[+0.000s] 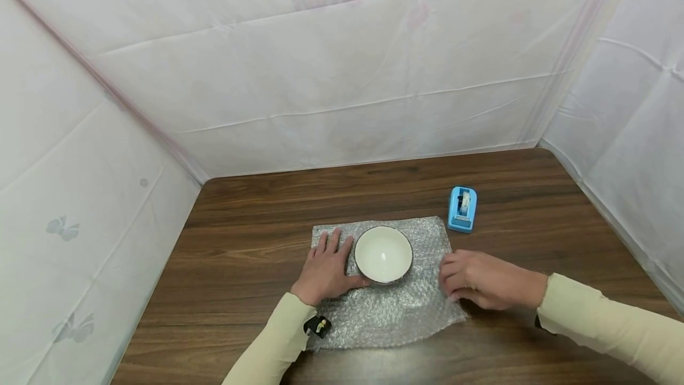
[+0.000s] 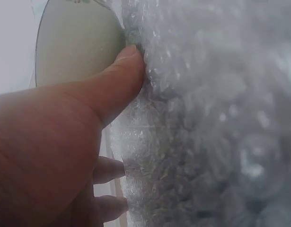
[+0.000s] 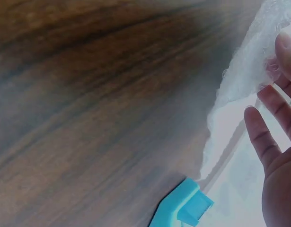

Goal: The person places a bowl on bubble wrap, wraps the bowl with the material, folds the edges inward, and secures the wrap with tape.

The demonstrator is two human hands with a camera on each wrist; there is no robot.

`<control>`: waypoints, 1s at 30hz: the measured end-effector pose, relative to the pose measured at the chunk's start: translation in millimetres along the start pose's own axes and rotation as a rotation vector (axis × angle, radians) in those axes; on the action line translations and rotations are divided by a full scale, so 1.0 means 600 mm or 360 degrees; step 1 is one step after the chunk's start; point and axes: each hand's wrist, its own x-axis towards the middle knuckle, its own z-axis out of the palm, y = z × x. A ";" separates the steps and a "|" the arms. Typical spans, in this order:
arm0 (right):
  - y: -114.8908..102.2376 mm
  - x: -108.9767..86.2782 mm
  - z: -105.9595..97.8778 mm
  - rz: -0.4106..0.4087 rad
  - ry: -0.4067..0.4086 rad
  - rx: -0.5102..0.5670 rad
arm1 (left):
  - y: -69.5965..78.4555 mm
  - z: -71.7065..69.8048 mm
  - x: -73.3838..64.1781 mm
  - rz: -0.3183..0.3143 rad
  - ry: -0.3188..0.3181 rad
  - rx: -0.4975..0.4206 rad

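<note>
A white bowl (image 1: pixel 383 254) with a dark rim stands upright on a sheet of bubble wrap (image 1: pixel 385 319). My left hand (image 1: pixel 327 270) lies on the wrap at the bowl's left side, fingers spread and straight. In the left wrist view its thumb (image 2: pixel 121 75) presses on the wrap close by the foot of the bowl (image 2: pixel 79 42). At the sheet's right edge, my right hand (image 1: pixel 481 278) pinches the bubble wrap. The right wrist view has that edge of the wrap (image 3: pixel 251 66) between thumb and index finger, lifted off the table, with the other fingers loose.
A blue tape dispenser (image 1: pixel 462 210) with a roll of tape sits on the wooden table (image 1: pixel 240 242), just beyond the wrap's upper right corner. Pale sheeting (image 1: pixel 342 76) hangs along the table's back and both sides.
</note>
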 end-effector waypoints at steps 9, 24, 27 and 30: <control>0.002 0.013 -0.017 0.0030 -0.0010 0.0031 | 0.001 0.000 -0.001 -0.0013 -0.0014 -0.0025; 0.003 0.029 -0.034 0.0015 0.0041 0.0110 | -0.003 -0.014 -0.018 -0.0051 -0.0039 -0.0133; 0.001 0.034 -0.037 0.0034 0.0031 0.0122 | 0.001 -0.024 -0.031 -0.0080 -0.0038 -0.0131; 0.000 0.038 -0.041 0.0054 0.0027 0.0132 | 0.011 -0.041 -0.049 -0.0119 0.0002 -0.0094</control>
